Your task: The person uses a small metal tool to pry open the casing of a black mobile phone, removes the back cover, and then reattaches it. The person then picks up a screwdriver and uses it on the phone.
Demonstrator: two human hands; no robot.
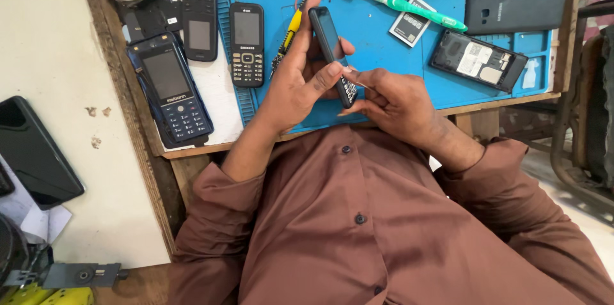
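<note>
Head view: both hands work one keypad phone [332,49] above the blue mat [377,30]
Left hand [295,78] grips it edge-on; right hand [393,103] pinches its lower end; casing looks closed, an opened phone [478,61] lies beyond the right hand

The left hand [297,78] grips a black keypad phone [332,55] on its edge, thumb pressed to its lower side. The right hand [390,100] pinches at the phone's bottom end, fingertips touching it. Both hover over a blue mat [371,43] on the counter [192,148]. On the mat lie a green toothbrush [403,4], a battery [411,22] and an opened phone [478,60]. Three more phones [198,43] lie to the left.
</note>
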